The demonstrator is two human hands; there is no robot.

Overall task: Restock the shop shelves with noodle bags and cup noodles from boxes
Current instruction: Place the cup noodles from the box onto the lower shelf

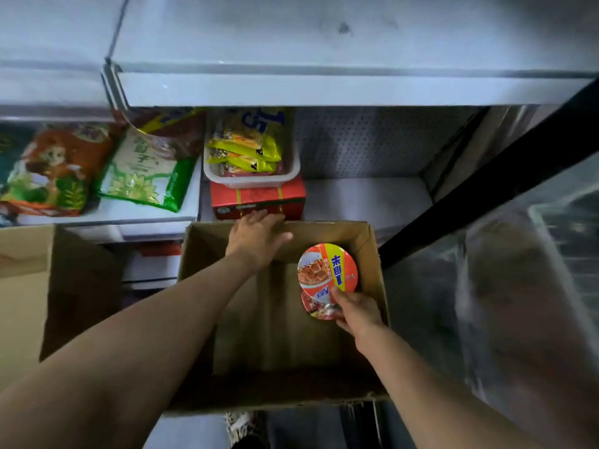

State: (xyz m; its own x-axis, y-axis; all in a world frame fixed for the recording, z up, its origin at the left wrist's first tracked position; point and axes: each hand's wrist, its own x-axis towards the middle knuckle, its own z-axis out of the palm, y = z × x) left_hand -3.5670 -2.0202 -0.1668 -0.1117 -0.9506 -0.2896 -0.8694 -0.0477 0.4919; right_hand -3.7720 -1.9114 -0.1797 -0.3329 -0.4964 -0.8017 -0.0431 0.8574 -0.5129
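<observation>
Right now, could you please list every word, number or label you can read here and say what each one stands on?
"15": blue digits on the yellow bag behind the white basket.
Lid of the cup noodle in the right hand: blue Chinese characters on a yellow band, turned; I cannot read them surely.
Green-and-white bag: Chinese characters, blurred.
Red box: small print, too blurred.

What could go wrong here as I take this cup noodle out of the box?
The right hand grips the cup noodle at its lower end, so it may slip back into the cardboard box.
The left hand is at the box's far rim by the red carton; a push could shift the white tray stacked on it.
</observation>
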